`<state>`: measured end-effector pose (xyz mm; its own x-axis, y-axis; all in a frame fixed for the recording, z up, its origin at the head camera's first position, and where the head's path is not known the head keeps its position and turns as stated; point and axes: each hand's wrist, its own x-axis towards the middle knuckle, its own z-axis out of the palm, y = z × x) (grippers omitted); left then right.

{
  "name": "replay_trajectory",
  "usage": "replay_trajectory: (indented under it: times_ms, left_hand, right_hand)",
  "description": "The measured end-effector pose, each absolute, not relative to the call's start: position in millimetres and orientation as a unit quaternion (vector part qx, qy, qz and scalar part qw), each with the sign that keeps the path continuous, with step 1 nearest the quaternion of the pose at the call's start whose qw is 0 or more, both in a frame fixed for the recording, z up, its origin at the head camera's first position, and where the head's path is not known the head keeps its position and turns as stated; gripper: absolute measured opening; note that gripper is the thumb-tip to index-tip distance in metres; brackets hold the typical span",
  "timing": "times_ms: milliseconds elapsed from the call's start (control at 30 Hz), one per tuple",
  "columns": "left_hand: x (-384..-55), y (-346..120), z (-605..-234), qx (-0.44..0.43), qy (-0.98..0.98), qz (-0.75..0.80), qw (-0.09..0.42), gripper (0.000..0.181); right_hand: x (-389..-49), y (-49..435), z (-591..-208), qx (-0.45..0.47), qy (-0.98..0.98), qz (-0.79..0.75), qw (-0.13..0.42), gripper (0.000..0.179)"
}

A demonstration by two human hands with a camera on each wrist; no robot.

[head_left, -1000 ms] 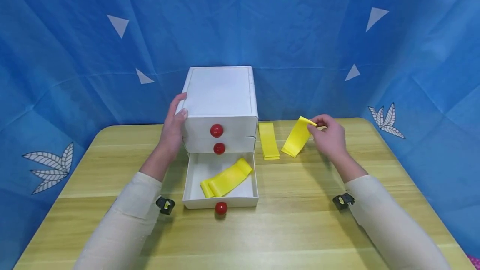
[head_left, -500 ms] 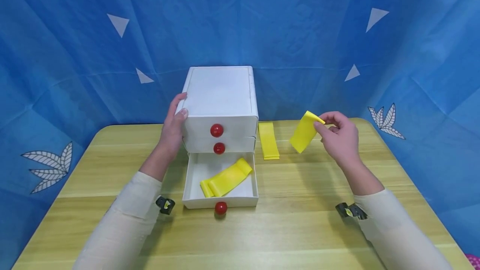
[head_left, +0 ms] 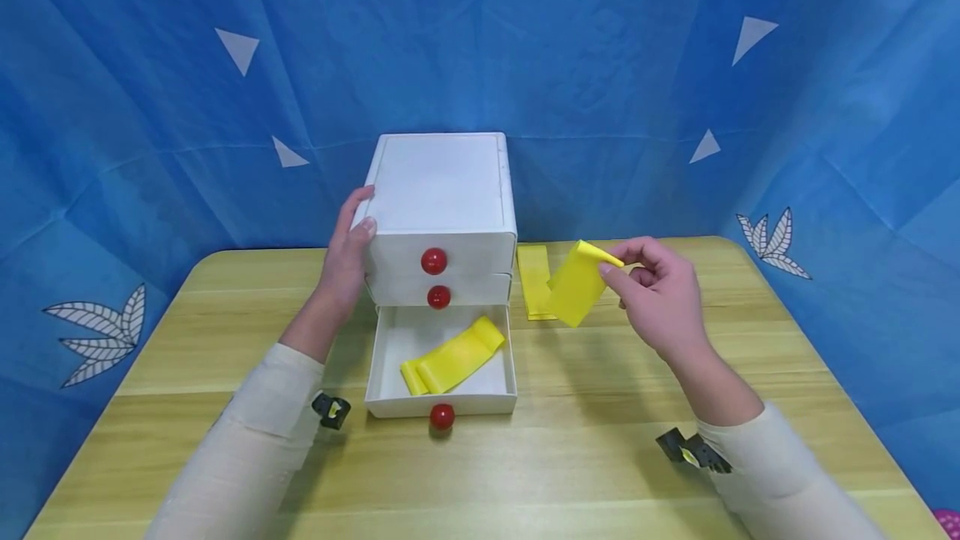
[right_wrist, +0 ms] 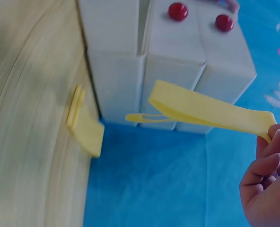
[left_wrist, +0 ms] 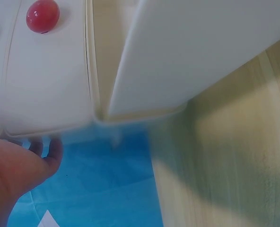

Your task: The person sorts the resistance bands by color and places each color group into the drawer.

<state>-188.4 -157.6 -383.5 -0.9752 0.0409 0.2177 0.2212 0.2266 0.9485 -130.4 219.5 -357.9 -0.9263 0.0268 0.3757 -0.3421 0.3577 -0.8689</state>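
Observation:
In the head view, my left hand (head_left: 347, 261) rests against the left side of a white drawer cabinet (head_left: 442, 182), with its thumb at the top front edge. My right hand (head_left: 663, 298) pinches one end of a folded yellow band (head_left: 576, 286) between thumb and fingers. The band hangs above the table to the right of the cabinet; the right wrist view shows its looped layers (right_wrist: 206, 108) spreading at the free end. Behind it, partly covered, lies another folded yellow band (head_left: 533, 269). The pulled-out bottom drawer (head_left: 442, 404) holds a further yellow band (head_left: 457, 357), lying diagonally.
Red round knobs mark the drawer fronts, including the top knob (head_left: 433, 261) and the bottom knob (head_left: 442, 417). The two upper drawers are closed. A wood-grain table (head_left: 600, 465) carries the cabinet, and a blue patterned curtain (head_left: 600, 90) hangs right behind it.
My right hand has lifted the yellow band off the table, first rightward, then left toward the cabinet, so it now overlaps the band lying there. My left hand and the drawer have stayed put.

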Motion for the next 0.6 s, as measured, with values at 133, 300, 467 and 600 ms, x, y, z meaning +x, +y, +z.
replay_trajectory:
  times_ms: [133, 300, 467, 600]
  left_hand:
    - [-188, -157, -383, -0.086, -0.778, -0.619, 0.073, 0.055]
    - [-187, -157, -382, -0.09, -0.776, -0.62, 0.074, 0.055]
    - [-187, -157, -381, -0.085, -0.777, -0.62, 0.073, 0.055]
    - [-188, -157, -382, -0.084, -0.777, -0.62, 0.074, 0.055]
  right_hand:
    - [-124, 206, -355, 0.128, -0.792, 0.574, 0.164, 0.012]
    - [-118, 188, -354, 0.16, -0.774, 0.592, 0.158, 0.008]
    - [-114, 165, -358, 0.179, -0.765, 0.604, 0.131, 0.007]
    - [-113, 146, -365, 0.189, -0.761, 0.612, 0.103, 0.007]
